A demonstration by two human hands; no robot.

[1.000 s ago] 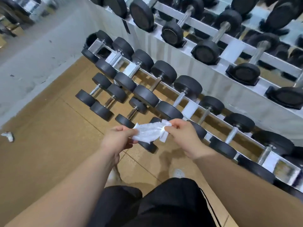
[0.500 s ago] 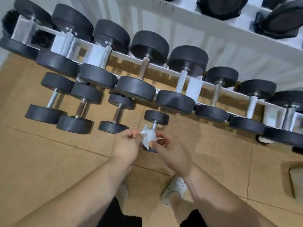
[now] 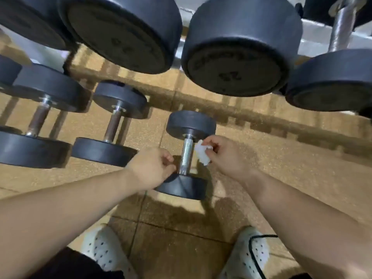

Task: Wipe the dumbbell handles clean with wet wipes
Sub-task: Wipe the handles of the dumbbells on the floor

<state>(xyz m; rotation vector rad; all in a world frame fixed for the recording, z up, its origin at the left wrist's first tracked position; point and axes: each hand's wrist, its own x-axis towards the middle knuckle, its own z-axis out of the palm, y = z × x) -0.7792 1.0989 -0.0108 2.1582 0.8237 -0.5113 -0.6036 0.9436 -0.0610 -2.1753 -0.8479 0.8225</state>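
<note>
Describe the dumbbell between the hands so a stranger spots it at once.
Below the rack's big black dumbbells, a row of small ones lies on the tan floor. The target dumbbell is the rightmost, between the left hand and the right hand holding the wipe. Its handle is shiny silver; its neighbours' look brown.

Four on the floor: small dumbbell (image 3: 186, 156), mid dumbbell (image 3: 112, 125), larger dumbbell (image 3: 38, 121), and a fourth dumbbell (image 3: 8, 69) cut by the left edge. Four big rack heads (image 3: 120, 31) across the top; more at top right, too cropped to count. One rack handle (image 3: 342, 27). Two hands: left hand (image 3: 149, 168), right hand (image 3: 225, 156). One wipe (image 3: 202, 156). Two white shoes (image 3: 100, 248).
</note>
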